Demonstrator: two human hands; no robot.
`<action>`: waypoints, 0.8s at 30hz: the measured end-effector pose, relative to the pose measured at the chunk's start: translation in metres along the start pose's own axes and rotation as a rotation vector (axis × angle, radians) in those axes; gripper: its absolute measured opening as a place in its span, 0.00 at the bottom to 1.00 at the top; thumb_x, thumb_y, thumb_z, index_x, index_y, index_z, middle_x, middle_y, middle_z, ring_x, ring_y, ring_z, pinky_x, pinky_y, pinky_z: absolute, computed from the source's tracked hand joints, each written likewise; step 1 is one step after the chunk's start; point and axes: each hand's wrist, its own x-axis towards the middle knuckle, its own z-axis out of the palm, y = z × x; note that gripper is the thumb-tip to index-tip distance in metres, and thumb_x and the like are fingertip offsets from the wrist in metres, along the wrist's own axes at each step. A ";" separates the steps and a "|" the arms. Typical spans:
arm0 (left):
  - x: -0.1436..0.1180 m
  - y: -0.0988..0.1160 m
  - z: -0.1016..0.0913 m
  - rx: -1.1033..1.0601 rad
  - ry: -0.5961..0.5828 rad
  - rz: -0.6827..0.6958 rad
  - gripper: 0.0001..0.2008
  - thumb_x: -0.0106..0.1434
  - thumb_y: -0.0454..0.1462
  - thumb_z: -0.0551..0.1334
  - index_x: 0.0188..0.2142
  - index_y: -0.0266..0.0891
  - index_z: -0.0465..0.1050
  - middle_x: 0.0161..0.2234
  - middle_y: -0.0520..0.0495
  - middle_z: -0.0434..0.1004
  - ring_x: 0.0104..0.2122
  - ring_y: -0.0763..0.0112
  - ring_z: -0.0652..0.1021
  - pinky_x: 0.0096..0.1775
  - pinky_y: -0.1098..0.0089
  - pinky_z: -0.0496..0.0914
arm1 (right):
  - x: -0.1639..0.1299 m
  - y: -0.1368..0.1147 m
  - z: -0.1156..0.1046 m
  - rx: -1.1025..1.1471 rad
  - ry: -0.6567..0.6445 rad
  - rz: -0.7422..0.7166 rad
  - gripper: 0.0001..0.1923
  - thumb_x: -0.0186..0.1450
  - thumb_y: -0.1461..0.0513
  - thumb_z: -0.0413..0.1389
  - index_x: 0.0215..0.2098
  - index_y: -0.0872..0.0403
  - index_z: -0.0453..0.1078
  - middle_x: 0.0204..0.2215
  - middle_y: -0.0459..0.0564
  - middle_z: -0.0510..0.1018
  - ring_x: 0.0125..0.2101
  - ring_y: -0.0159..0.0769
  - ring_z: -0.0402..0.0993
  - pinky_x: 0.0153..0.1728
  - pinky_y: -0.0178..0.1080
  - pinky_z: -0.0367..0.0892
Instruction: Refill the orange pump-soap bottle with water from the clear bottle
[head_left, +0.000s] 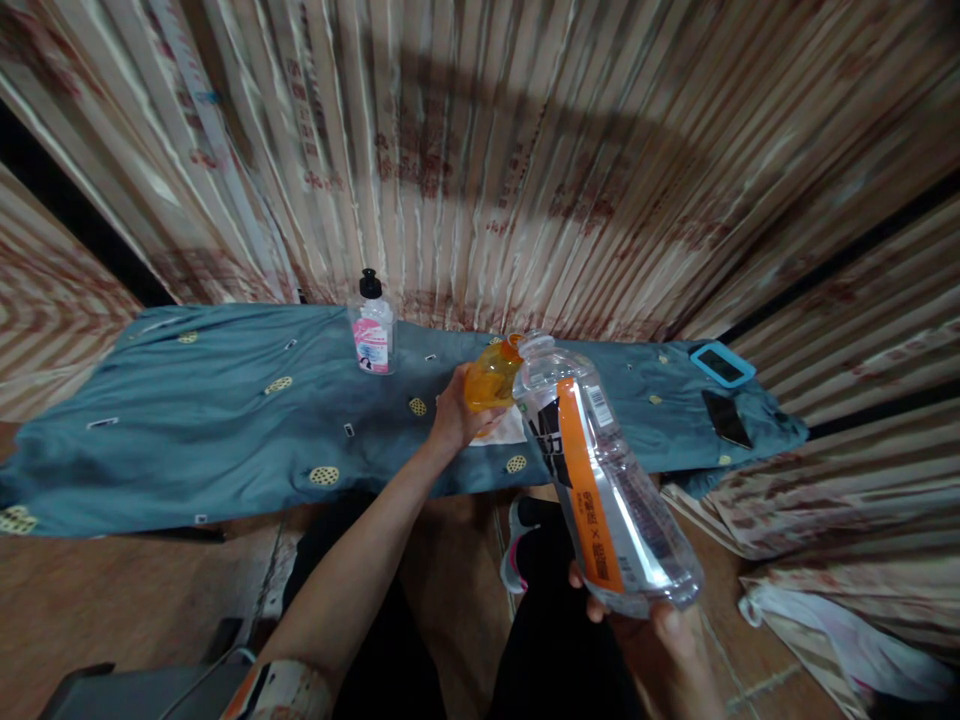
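My left hand (452, 412) is closed around a small bottle of orange liquid (487, 382), tilted with its orange neck toward the right. In my right hand (660, 640) is a large clear plastic bottle (637, 500) with an orange and black label, gripped near its base. It slants up and to the left, so its mouth is right beside the neck of the small bottle; whether the two touch I cannot tell. No liquid is plainly visible in the large bottle. Under the small bottle, a white and orange sheet (504, 428) lies partly hidden.
A blue-green cloth with pineapple prints (247, 420) covers the narrow table. Standing on it at the back is a clear bottle with a black cap and pink label (373, 335). At the right end lie a blue-framed device (722, 365) and a black phone (726, 418). Pleated curtains (480, 150) hang behind.
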 end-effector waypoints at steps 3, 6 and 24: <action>0.000 -0.001 0.000 0.000 0.010 -0.002 0.29 0.46 0.34 0.71 0.48 0.41 0.66 0.42 0.46 0.78 0.42 0.58 0.81 0.45 0.59 0.75 | 0.000 0.001 0.000 -0.001 0.008 0.009 0.31 0.52 0.46 0.68 0.50 0.48 0.71 0.34 0.50 0.83 0.29 0.38 0.79 0.26 0.31 0.68; -0.001 -0.002 0.000 -0.009 0.024 0.012 0.29 0.45 0.34 0.71 0.47 0.42 0.67 0.40 0.47 0.78 0.41 0.58 0.81 0.44 0.59 0.76 | -0.001 0.001 0.000 -0.002 0.022 0.006 0.31 0.52 0.46 0.68 0.50 0.48 0.71 0.35 0.48 0.83 0.30 0.38 0.79 0.25 0.31 0.67; 0.000 -0.005 0.000 0.063 -0.017 0.021 0.29 0.48 0.35 0.71 0.48 0.40 0.63 0.45 0.43 0.77 0.43 0.58 0.80 0.45 0.59 0.75 | 0.003 0.003 -0.001 -0.098 0.021 -0.011 0.39 0.51 0.43 0.65 0.58 0.43 0.64 0.44 0.50 0.75 0.30 0.38 0.76 0.22 0.30 0.64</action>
